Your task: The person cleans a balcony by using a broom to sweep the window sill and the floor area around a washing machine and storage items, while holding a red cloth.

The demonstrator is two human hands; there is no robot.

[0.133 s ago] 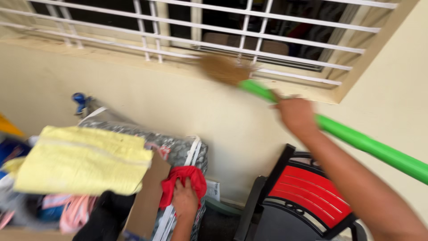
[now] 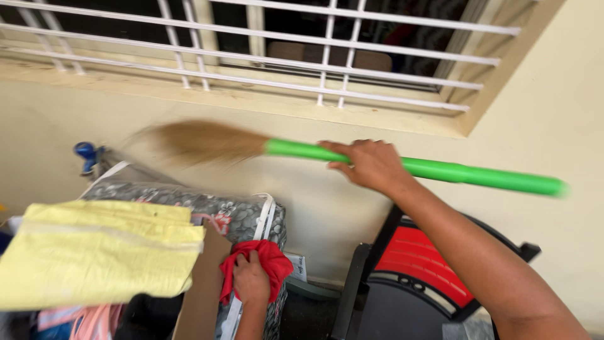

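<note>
Nearest the camera, the left hand (image 2: 250, 280) is closed on a red cloth (image 2: 264, 261), pressing it against the top of a grey patterned bag (image 2: 189, 204) with white straps. Beside it a folded yellow sheet (image 2: 100, 252) lies over a heap of clothes and a cardboard flap (image 2: 201, 283). To the right stands one black and red chair (image 2: 421, 264), set against the wall.

Higher up, the right hand (image 2: 371, 165) is wrapped around the green handle of a broom (image 2: 302, 151), which lies almost level — its brown bristle head blurred in front of the cream wall (image 2: 553, 113), just below the sill of a window with white bars (image 2: 327, 56).

To sweep the wall well, I judge a firm grip nearer the middle of the handle and short, light strokes would help, with the bristles kept off the bars.

Counted: one broom, one red cloth, one yellow sheet, one bag, one chair, one barred window — and two hands.
</note>
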